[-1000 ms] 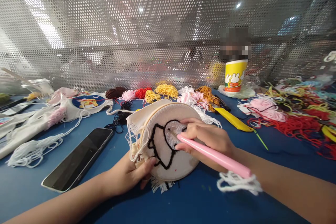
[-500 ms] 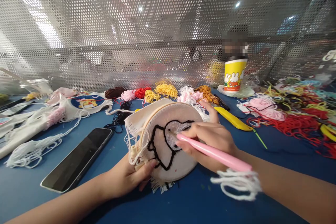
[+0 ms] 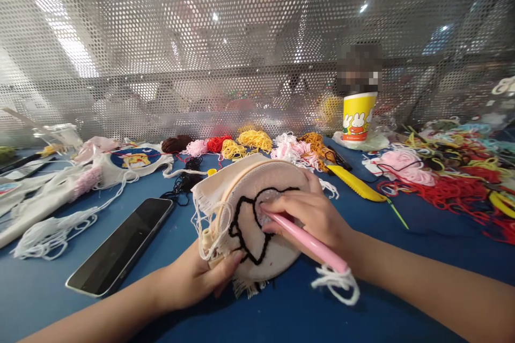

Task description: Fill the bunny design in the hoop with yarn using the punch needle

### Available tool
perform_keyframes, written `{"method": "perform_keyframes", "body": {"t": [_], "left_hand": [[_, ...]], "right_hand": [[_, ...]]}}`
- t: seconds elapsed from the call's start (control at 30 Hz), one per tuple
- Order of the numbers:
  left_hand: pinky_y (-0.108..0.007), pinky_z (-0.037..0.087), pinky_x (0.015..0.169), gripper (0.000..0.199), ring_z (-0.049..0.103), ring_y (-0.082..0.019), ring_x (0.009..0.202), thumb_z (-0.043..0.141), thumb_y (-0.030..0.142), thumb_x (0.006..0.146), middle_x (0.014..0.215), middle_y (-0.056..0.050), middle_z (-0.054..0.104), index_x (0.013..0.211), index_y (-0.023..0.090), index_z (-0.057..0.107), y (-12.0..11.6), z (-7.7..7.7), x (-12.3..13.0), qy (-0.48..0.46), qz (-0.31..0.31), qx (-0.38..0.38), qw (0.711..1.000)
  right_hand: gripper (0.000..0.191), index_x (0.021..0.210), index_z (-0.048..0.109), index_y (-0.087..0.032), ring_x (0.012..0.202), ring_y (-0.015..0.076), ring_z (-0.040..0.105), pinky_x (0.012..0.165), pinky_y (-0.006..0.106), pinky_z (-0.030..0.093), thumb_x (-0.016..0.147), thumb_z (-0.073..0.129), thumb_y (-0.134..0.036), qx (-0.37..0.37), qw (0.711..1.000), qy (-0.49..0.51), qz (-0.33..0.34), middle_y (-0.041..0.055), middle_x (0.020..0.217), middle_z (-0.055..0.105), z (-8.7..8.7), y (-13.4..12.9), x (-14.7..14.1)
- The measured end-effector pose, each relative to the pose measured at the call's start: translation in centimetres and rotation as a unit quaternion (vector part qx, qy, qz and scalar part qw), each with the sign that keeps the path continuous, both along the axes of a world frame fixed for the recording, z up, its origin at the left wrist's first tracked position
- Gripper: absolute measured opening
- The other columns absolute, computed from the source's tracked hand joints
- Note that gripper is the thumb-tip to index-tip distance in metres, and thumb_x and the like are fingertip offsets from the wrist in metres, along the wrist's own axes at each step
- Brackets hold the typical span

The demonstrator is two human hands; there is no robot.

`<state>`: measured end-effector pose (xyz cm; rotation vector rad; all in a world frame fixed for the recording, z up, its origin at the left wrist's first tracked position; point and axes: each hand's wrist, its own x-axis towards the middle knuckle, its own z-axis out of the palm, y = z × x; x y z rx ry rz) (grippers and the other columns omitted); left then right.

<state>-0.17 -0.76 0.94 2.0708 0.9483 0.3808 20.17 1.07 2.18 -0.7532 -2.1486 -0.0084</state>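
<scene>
Figure: The right hand (image 3: 317,220) is now bringing the pink tool (image 3: 311,244) in close against the stretched cloth (image 3: 284,260).
The fingers are gripping the tool near its front end and hiding the needle, which is no longer showing; this is probably a push through the cloth, adding to the pale filling (image 3: 267,198) beside the black outline (image 3: 264,249). The left hand (image 3: 201,273) is holding the lower left edge of the round hoop (image 3: 236,180), which is tilting above the blue table (image 3: 293,311). White yarn (image 3: 341,286) is trailing from the tool's rear end.
</scene>
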Motion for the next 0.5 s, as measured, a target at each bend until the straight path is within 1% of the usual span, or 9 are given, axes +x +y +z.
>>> {"method": "perform_keyframes", "body": {"t": [0.07, 0.13, 0.2, 0.27, 0.3, 0.37, 0.4, 0.47, 0.5], "left_hand": [[-0.017, 0.037, 0.044, 0.049, 0.038, -0.008, 0.038, 0.023, 0.047, 0.081, 0.037, 0.002, 0.036, 0.043, 0.018, 0.037, -0.1, 0.2, 0.1, 0.000, -0.005, 0.007, 1.000], [-0.017, 0.037, 0.043, 0.045, 0.038, -0.008, 0.039, 0.025, 0.043, 0.081, 0.038, 0.003, 0.037, 0.045, 0.018, 0.038, -0.2, 0.5, 0.1, -0.003, -0.005, 0.015, 1.000], [-0.019, 0.040, 0.049, 0.040, 0.043, -0.010, 0.045, 0.031, 0.040, 0.080, 0.043, 0.001, 0.044, 0.050, 0.017, 0.044, -0.2, 0.7, 0.0, -0.025, 0.002, 0.045, 0.999], [-0.023, 0.043, 0.065, 0.029, 0.052, -0.015, 0.065, 0.040, 0.039, 0.077, 0.060, -0.003, 0.055, 0.064, 0.016, 0.055, -0.1, 0.9, -0.4, -0.067, -0.005, 0.074, 0.995], [-0.026, 0.042, 0.074, 0.026, 0.052, -0.019, 0.079, 0.044, 0.039, 0.075, 0.072, -0.005, 0.059, 0.075, 0.017, 0.058, 0.0, 0.9, -0.6, -0.094, -0.008, 0.072, 0.993], [-0.031, 0.038, 0.084, 0.034, 0.047, -0.024, 0.099, 0.046, 0.042, 0.073, 0.095, -0.006, 0.059, 0.097, 0.019, 0.056, 0.2, 0.7, -1.0, -0.165, 0.007, 0.019, 0.986], [-0.032, 0.038, 0.084, 0.040, 0.045, -0.025, 0.102, 0.044, 0.045, 0.074, 0.101, -0.006, 0.058, 0.104, 0.020, 0.053, 0.3, 0.7, -1.1, -0.208, 0.032, -0.021, 0.977], [-0.034, 0.042, 0.079, 0.047, 0.049, -0.025, 0.098, 0.040, 0.049, 0.075, 0.105, -0.005, 0.057, 0.113, 0.021, 0.047, 0.5, 0.8, -1.2, -0.277, 0.094, -0.092, 0.952], [-0.033, 0.044, 0.077, 0.049, 0.052, -0.024, 0.094, 0.040, 0.049, 0.075, 0.104, -0.005, 0.058, 0.115, 0.021, 0.044, 0.6, 1.0, -1.1, -0.288, 0.116, -0.114, 0.944]], "right_hand": [[0.006, 0.080, 0.054, -0.020, 0.066, 0.0105, 0.057, 0.092, 0.040, 0.015, 0.075, 0.055, -0.019, -0.013, 1.000, -0.026, 0.002, -0.0037, 0.070, 0.062, -0.2, 0.0, 0.2], [0.011, 0.082, 0.054, -0.021, 0.068, 0.0103, 0.056, 0.092, 0.039, 0.013, 0.075, 0.051, -0.013, -0.020, 0.999, -0.043, -0.001, -0.0039, 0.072, 0.061, -0.3, 0.0, 0.3], [0.013, 0.082, 0.053, -0.020, 0.068, 0.0103, 0.055, 0.092, 0.039, 0.012, 0.074, 0.049, -0.011, -0.016, 0.999, -0.051, -0.001, -0.0038, 0.073, 0.060, -0.2, 0.1, 0.4], [0.014, 0.083, 0.053, -0.019, 0.067, 0.0101, 0.055, 0.092, 0.038, 0.013, 0.073, 0.049, -0.011, 0.002, 0.999, -0.052, 0.009, -0.0036, 0.072, 0.060, -0.1, 0.2, 0.4], [0.014, 0.083, 0.053, -0.019, 0.066, 0.0100, 0.055, 0.091, 0.038, 0.014, 0.072, 0.049, -0.010, 0.014, 0.999, -0.048, 0.016, -0.0033, 0.071, 0.060, -0.1, 0.3, 0.4], [0.013, 0.082, 0.053, -0.018, 0.064, 0.0100, 0.054, 0.091, 0.038, 0.016, 0.071, 0.049, -0.010, 0.039, 0.998, -0.038, 0.029, -0.0024, 0.070, 0.060, 0.0, 0.4, 0.5], [0.013, 0.081, 0.053, -0.018, 0.063, 0.0100, 0.054, 0.091, 0.038, 0.017, 0.071, 0.048, -0.011, 0.050, 0.997, -0.035, 0.037, -0.0022, 0.069, 0.060, 0.1, 0.4, 0.6], [0.012, 0.081, 0.054, -0.018, 0.063, 0.0097, 0.054, 0.091, 0.039, 0.017, 0.073, 0.048, -0.012, 0.065, 0.996, -0.043, 0.054, -0.0024, 0.067, 0.059, 0.3, 0.5, 0.6], [0.012, 0.081, 0.054, -0.019, 0.063, 0.0094, 0.054, 0.092, 0.040, 0.017, 0.074, 0.048, -0.012, 0.070, 0.994, -0.053, 0.061, -0.0029, 0.066, 0.059, 0.4, 0.5, 0.6]]}}
